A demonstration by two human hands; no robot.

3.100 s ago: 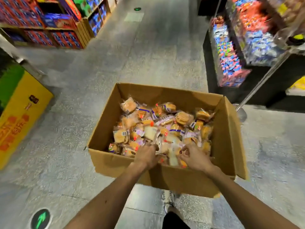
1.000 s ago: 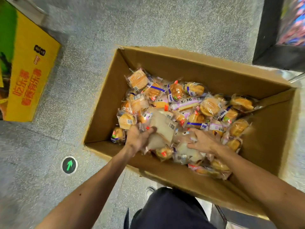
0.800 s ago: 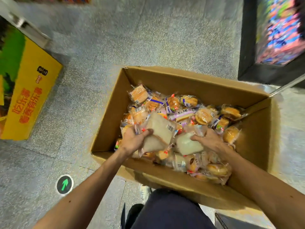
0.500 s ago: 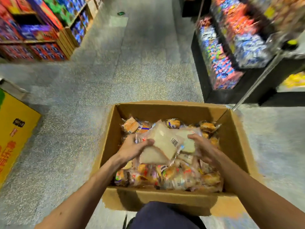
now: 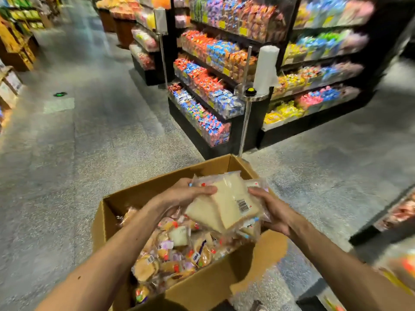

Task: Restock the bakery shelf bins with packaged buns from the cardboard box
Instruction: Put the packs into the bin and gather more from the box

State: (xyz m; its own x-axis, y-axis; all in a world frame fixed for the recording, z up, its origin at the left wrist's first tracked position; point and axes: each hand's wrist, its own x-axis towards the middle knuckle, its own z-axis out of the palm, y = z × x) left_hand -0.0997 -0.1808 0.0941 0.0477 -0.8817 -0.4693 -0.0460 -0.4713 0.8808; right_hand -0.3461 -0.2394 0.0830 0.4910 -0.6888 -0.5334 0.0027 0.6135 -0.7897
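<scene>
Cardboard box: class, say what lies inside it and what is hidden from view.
Inside the cardboard box lies a heap of packaged buns. The bread packs gripped by the left hand and right hand cover its far part; the buns hide the bottom.

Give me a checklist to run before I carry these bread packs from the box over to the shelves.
1. Left hand grips the stack of bread packs on its left edge: ok.
2. Right hand grips the stack's right edge: ok.
3. Stack raised above the loose buns in the cardboard box: ok.
4. Bottom packs of the stack held fast: cannot tell, hidden underneath.
5. Bin to fill picked out on the shelves: cannot tell, motion blur.
</scene>
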